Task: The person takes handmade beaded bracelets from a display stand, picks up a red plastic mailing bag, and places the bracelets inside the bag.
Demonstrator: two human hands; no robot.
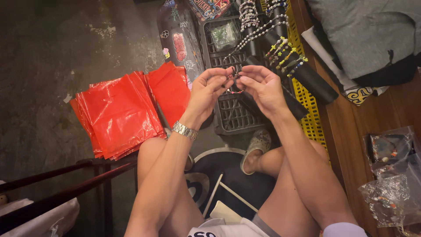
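Above the black crate [228, 115], your left hand [209, 90] and right hand [262, 87] each pinch the bead bracelet [234, 91] hanging between them. Keep both fingertip pinches firm and close together, so the strand stays taut.

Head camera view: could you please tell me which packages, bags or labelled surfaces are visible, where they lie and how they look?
Red plastic bags: flat stack on the floor, left of the left hand.
Clear bags: crinkled, holding small beaded items, on the wooden surface at right.
Sticker-covered board: dark, long, beside the black crate.
Small clear packet: greenish, on the crate.
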